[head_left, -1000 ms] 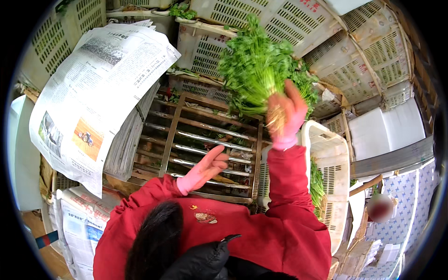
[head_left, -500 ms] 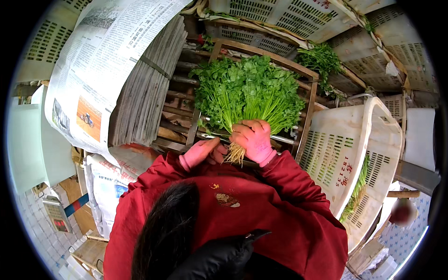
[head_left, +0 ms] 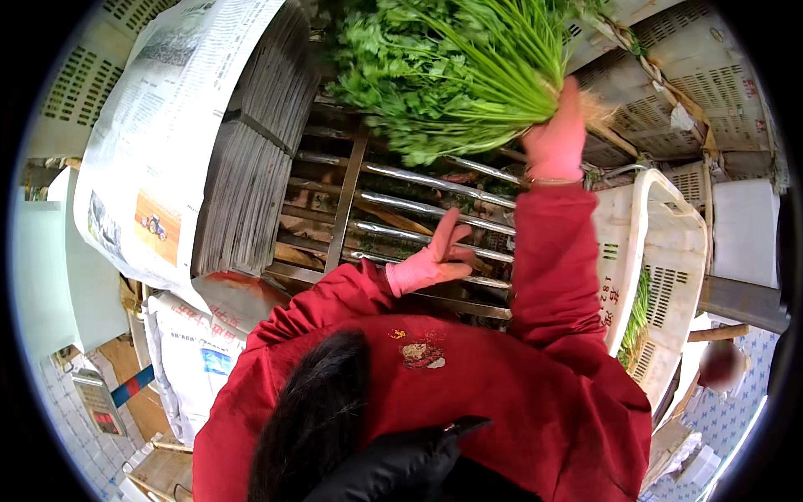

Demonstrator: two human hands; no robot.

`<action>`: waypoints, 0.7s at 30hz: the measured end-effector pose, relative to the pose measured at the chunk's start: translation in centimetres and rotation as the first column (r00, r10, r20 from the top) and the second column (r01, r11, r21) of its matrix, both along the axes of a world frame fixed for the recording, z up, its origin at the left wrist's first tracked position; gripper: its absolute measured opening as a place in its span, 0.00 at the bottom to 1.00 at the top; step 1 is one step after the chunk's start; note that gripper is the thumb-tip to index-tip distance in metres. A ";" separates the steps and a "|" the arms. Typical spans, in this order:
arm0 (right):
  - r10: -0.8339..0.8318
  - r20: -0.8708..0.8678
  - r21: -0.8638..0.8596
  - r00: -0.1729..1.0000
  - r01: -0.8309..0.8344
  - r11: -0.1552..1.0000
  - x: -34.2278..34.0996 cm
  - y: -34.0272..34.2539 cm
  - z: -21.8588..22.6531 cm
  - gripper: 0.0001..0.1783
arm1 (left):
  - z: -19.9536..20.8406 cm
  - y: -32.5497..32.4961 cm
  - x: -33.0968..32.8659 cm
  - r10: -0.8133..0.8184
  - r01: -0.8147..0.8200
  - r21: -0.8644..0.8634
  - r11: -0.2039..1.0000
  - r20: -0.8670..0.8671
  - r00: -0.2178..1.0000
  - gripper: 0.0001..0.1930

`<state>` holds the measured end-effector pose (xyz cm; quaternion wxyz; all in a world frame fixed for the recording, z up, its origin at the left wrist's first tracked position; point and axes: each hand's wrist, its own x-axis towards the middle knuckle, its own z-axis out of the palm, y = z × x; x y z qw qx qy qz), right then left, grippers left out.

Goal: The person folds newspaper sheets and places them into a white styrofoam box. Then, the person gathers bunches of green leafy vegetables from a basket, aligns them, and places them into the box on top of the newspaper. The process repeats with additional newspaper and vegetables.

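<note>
A large leafy bunch of coriander [head_left: 460, 75] is raised over the far part of the metal slatted rack [head_left: 435, 203]. My right hand [head_left: 556, 142], in a pink glove, grips its stems near the pale roots. From there the leaves fan out to the left, and the far end runs off the top of the view. Nearer my body, my left hand [head_left: 432, 256], also gloved in pink, hovers above the bars with fingers spread and nothing in it.
Left of the rack stands a thick stack of newspapers [head_left: 251, 167], strapped, with a loose sheet [head_left: 155, 142] curling over it. On the right leans a white slotted crate [head_left: 617, 243] holding more greens [head_left: 637, 322]. Other slotted crates [head_left: 719, 92] line the far right.
My right hand has lifted the coriander off the rack and swung it away and to the right, turning the roots rightward. My left hand has moved slightly right, fingers spreading.
</note>
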<state>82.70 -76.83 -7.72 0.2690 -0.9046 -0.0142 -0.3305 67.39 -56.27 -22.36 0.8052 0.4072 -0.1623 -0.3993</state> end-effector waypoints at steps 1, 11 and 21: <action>0.057 -0.001 0.114 0.998 -0.057 0.992 -0.9 0.9 -2.3 0.40 | -2.5 -0.4 0.3 0.046 -0.056 -0.070 0.996 -0.134 0.990 0.57; 0.366 -0.600 0.648 0.712 0.164 0.743 -20.8 0.8 -17.9 0.28 | 0.6 0.7 3.7 0.784 -0.667 0.549 0.504 0.034 0.620 0.17; 0.197 -0.500 0.615 0.844 0.186 0.766 -9.6 2.7 -18.9 0.51 | -2.6 3.0 4.5 0.711 -0.659 0.474 0.584 0.093 0.697 0.17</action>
